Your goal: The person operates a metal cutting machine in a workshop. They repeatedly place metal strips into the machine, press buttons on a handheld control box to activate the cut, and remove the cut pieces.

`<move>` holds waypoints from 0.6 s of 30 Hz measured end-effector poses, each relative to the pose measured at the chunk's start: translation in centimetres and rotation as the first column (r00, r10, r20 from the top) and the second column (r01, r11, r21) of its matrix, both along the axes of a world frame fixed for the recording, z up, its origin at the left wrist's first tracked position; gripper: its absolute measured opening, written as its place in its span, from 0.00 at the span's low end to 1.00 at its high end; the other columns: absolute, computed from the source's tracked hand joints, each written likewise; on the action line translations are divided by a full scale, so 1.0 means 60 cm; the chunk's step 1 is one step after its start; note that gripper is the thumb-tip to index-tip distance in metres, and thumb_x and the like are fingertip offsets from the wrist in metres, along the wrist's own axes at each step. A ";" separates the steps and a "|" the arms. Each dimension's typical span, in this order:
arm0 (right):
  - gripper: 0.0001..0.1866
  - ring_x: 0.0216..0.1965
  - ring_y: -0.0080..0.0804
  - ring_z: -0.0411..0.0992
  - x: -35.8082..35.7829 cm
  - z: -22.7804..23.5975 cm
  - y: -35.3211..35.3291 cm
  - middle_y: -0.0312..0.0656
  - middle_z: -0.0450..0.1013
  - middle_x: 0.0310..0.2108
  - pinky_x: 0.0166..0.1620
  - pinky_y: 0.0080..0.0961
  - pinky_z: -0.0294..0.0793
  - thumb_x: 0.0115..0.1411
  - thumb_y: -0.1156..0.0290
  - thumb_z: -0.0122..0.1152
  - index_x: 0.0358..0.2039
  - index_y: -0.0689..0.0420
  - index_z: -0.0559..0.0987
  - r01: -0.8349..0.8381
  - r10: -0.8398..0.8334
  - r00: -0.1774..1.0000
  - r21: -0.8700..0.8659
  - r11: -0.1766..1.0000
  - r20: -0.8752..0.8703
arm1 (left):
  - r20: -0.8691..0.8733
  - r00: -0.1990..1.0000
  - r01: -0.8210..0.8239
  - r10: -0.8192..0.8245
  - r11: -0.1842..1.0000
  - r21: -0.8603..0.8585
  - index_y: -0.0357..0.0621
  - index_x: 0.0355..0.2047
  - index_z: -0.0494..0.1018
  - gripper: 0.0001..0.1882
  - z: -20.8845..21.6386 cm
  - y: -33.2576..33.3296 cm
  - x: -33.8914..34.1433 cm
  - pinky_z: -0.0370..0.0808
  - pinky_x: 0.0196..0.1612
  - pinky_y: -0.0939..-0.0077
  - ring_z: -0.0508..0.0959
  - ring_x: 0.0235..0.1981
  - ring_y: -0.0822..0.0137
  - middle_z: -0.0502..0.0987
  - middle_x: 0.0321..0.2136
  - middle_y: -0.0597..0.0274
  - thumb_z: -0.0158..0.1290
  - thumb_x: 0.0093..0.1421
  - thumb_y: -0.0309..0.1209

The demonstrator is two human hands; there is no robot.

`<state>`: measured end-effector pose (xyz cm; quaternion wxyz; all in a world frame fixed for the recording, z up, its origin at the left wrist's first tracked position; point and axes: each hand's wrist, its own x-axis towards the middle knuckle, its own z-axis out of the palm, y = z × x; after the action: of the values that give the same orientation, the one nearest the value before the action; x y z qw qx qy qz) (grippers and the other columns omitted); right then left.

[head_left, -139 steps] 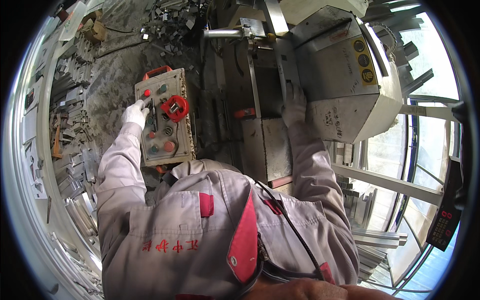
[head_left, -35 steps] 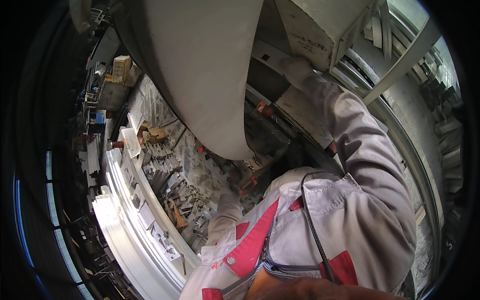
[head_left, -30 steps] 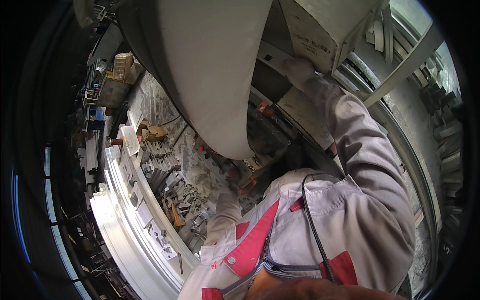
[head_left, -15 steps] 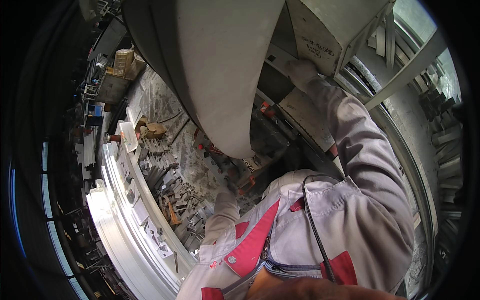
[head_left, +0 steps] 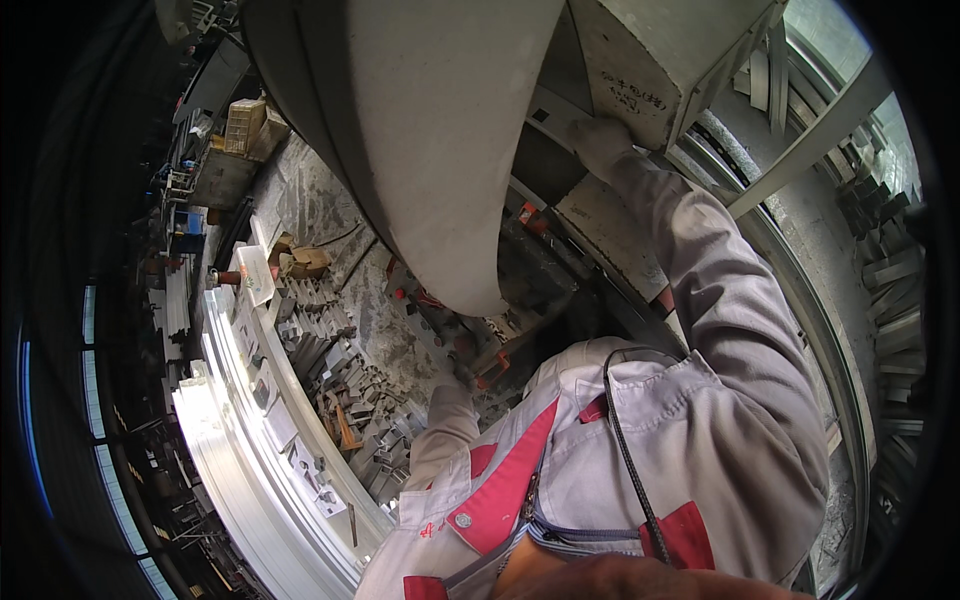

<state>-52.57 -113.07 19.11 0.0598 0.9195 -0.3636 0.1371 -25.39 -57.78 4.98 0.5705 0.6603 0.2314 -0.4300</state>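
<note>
My right hand [head_left: 600, 146], which looks gloved and pale, is closed at the end of a light metal profile [head_left: 555, 121] with a small dark square opening. Beside it stands a big grey machine housing [head_left: 640, 75] with handwriting on it. My left hand [head_left: 455, 373] is low by the machine's near side, small and dim, and its fingers cannot be made out. Orange-red parts [head_left: 494, 370] lie just right of it. A large curved grey cover [head_left: 440, 150] hangs between my arms and hides part of the machine.
Long, bright metal profiles [head_left: 235, 470] run along the left, next to a heap of short cut pieces [head_left: 350, 385] . A crate [head_left: 245, 125] and a cardboard box [head_left: 305, 262] stand farther off. More metal pieces [head_left: 895, 270] are stacked at the right, beyond a curved rail [head_left: 830, 350].
</note>
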 end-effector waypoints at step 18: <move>0.07 0.40 0.43 0.86 0.000 0.001 0.002 0.44 0.84 0.37 0.42 0.39 0.86 0.59 0.71 0.63 0.37 0.54 0.84 0.021 -0.021 1.000 0.019 1.000 0.000 | 0.042 0.999 0.004 0.000 0.996 -0.091 0.61 0.38 0.79 0.10 0.011 0.004 -0.011 0.73 0.23 0.70 0.77 0.21 0.71 0.77 0.21 0.76 0.58 0.75 0.48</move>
<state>-52.56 -112.96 19.19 0.0526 0.9161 -0.3744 0.1334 -26.05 -57.53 5.64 0.6043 0.6427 0.1990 -0.4267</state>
